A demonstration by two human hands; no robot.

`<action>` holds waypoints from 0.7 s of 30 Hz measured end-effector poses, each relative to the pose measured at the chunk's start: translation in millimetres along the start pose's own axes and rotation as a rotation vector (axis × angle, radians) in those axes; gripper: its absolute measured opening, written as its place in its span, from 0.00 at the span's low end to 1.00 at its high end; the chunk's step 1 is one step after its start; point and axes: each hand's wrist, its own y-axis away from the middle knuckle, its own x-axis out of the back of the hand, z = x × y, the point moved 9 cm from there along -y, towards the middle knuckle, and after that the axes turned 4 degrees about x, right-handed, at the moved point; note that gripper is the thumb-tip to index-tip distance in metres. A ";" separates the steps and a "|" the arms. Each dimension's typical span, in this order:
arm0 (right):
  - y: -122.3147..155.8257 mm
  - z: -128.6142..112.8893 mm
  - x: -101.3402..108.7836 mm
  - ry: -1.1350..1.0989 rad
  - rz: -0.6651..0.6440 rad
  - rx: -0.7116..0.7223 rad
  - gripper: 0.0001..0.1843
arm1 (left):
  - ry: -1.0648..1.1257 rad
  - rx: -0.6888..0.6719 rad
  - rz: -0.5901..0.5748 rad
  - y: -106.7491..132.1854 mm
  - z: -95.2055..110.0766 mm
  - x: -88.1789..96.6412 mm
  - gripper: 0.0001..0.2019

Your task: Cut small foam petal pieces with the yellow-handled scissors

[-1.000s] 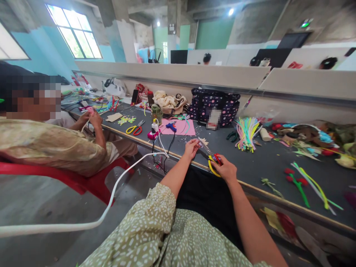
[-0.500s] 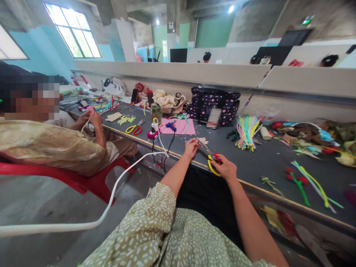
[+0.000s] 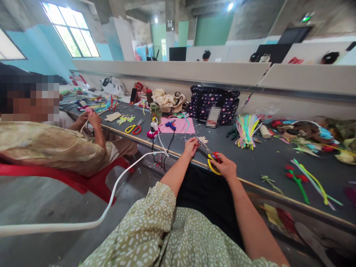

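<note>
- Right hand [image 3: 226, 167] is gripping scissors [image 3: 206, 147] by the red and yellow handles; blades point at the left hand, over the table [image 3: 267, 159] near its front edge.
- Left hand [image 3: 191, 147]: fingers pinched together at the blade tips. Anything between them is too small to make out.
- Pale clippings [image 3: 203, 139] lie just beyond the blades.
- White cable [image 3: 122, 178] runs across the near left, in front of the table edge, up to the pink power strip [image 3: 152, 133].
- Blue glue gun [image 3: 170, 125] on a pink sheet [image 3: 189, 128]; green bottle [image 3: 155, 112] just beside it.
- Tan bag [image 3: 171, 108], cream cloth [image 3: 164, 101] bunched in its mouth. Dark patterned bag [image 3: 200, 104]: contents hidden.
- Co-worker [image 3: 50, 148] sits at left on a red chair [image 3: 122, 165].
- Counts: two scissors, including the loose pair [image 3: 136, 128]; one bundle of coloured strips [image 3: 247, 129], too dense to count; one green stem [image 3: 303, 191] with three red heads.
</note>
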 end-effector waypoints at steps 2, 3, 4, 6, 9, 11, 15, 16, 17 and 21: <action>-0.4 -0.1 -0.1 -0.023 0.007 0.012 0.30 | 0.006 -0.007 -0.012 0.0 0.4 -0.7 0.12; -0.6 0.3 -0.3 -0.031 0.007 0.013 0.30 | 0.002 -0.007 -0.010 0.1 0.3 -0.4 0.12; -0.8 0.8 -0.7 -0.036 0.006 0.011 0.30 | -0.006 -0.005 -0.003 0.3 0.1 0.3 0.12; -1.4 1.9 -1.7 -0.045 0.000 0.007 0.30 | -0.024 0.000 0.016 0.5 -0.4 1.9 0.12; -2.6 2.4 -2.8 -0.067 -0.007 0.015 0.29 | -0.042 -0.002 0.036 0.7 -0.3 3.3 0.12; -3.4 2.6 -2.6 -0.080 -0.013 0.012 0.29 | -0.041 -0.006 0.039 1.0 0.3 2.9 0.13; -3.4 5.0 -0.7 -0.053 -0.054 -0.066 0.29 | -0.018 0.003 0.047 2.8 1.2 1.3 0.13; -3.0 4.1 0.8 -0.037 -0.063 -0.076 0.29 | -0.012 0.006 0.054 3.4 1.4 1.4 0.13; -2.7 2.1 2.4 -0.023 -0.069 -0.074 0.29 | -0.007 0.008 0.061 4.0 1.6 1.5 0.13; -1.8 -7.1 7.3 -0.011 -0.084 -0.024 0.29 | 0.000 0.012 0.068 5.1 1.7 1.5 0.13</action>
